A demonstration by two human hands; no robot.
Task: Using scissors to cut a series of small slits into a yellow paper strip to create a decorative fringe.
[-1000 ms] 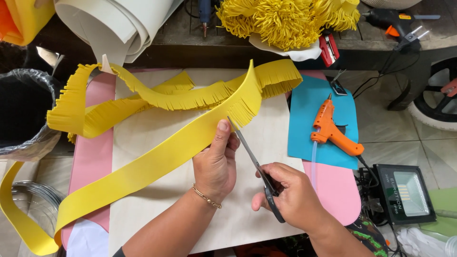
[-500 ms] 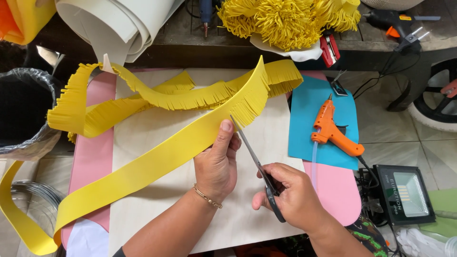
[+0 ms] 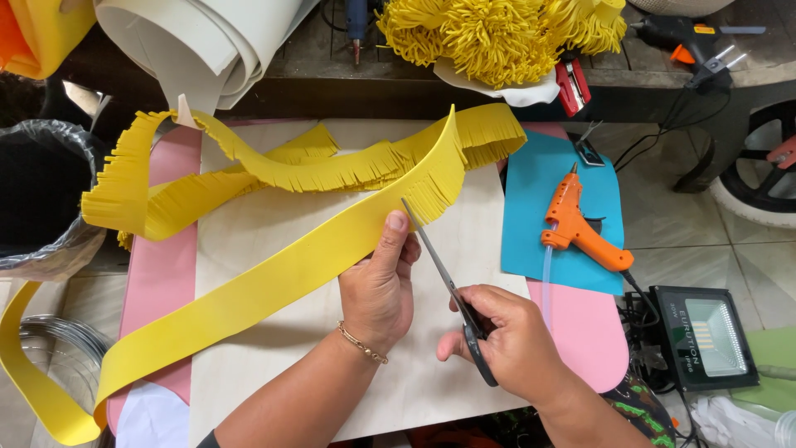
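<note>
The left hand [image 3: 380, 286] is pinching the yellow foam strip [image 3: 274, 278] taut; the right hand [image 3: 514, 344], gripping scissors [image 3: 444, 278], is snipping even fringe cuts, stopping short of the far edge.

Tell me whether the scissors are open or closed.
Open: the scissors in the right hand show blades spread slightly around the yellow foam strip's edge.

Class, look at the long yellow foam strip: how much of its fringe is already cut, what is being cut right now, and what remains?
Done: the far stretch of the long yellow foam strip already carries fringe cuts. In hand: the left hand pinches the strip while the right hand works black-handled scissors at its edge. Left: the smooth stretch running down to the lower left is uncut.
</note>
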